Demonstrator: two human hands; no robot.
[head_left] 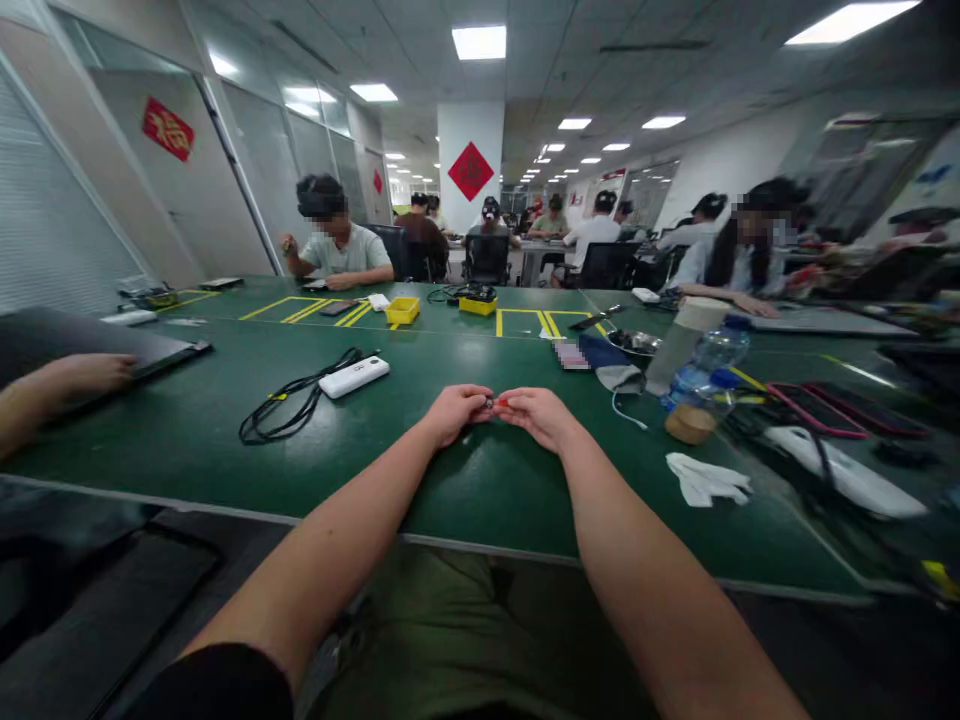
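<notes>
My left hand [454, 412] and my right hand [538, 412] meet just above the green table [480, 490], fingertips almost touching. Pinched in the left fingers is a small dark piece [490, 403] with a shiny spot. A small red piece [503, 403] shows at the right fingertips, which are closed on it. Both are too small to name, and I cannot tell whether they are joined. Left of my hands lies a white power bank [354, 377] beside a coiled black cable [281, 415].
To the right stand plastic bottles [709, 360], a metal bowl [634, 343] and a crumpled white tissue [706, 480]. Yellow trays [403, 311] sit farther back. A neighbour's hand [94, 375] rests on a laptop [150, 350] at left. Other people sit across the table.
</notes>
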